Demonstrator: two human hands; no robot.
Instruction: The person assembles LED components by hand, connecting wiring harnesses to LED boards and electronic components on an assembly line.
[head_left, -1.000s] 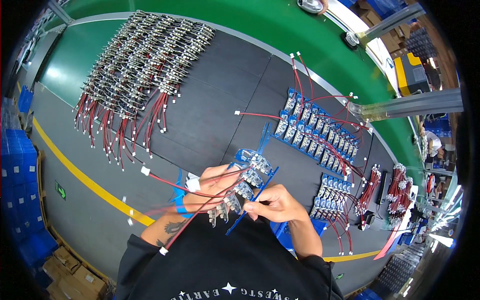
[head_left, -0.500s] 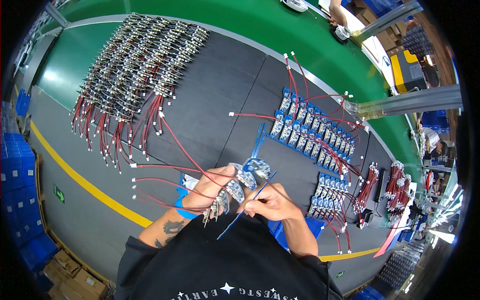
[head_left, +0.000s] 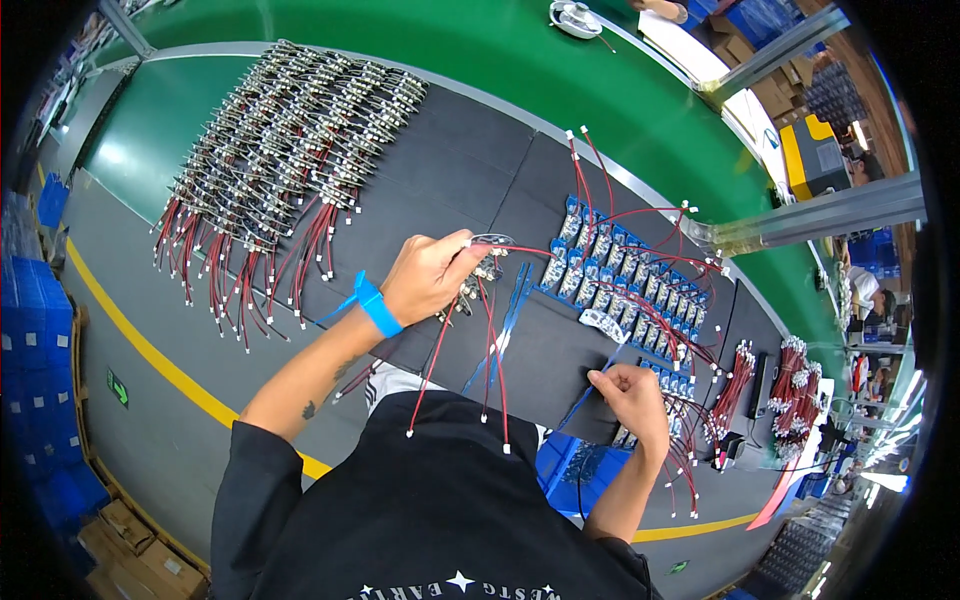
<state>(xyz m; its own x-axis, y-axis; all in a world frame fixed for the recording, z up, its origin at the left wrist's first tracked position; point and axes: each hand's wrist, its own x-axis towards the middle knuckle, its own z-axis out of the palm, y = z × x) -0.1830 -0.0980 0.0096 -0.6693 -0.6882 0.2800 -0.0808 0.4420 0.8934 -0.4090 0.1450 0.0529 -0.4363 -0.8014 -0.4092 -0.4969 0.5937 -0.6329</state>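
A worker at an assembly counter [head_left: 440, 170] lifts a small circuit board [head_left: 487, 262] in the left hand [head_left: 432, 276], fingers pinched around it, above the middle of the dark mat [head_left: 420, 200]. The board's thin red wires [head_left: 492, 350] hang loose toward the near edge, each ending in a pale tip. The right hand [head_left: 628, 392] is curled near the counter's right side, gripping the end of a narrow blue strip [head_left: 590, 392].

The board looks small and silvery with dark parts, though its detail is too fine to make out. Handling it well seems to call for holding it by the edges, keeping the dangling leads free of the neighbouring parts, and setting it down square with its fellows so the wires do not tangle.

To the far left lie dense rows of finished boards [head_left: 290, 130], their red leads fanned toward the near side. To the right sit blue-backed boards [head_left: 620, 270] in a slanted row, and further right, bundles of red wire [head_left: 800, 385]. A blue wrist strap [head_left: 378, 305] circles the left forearm.
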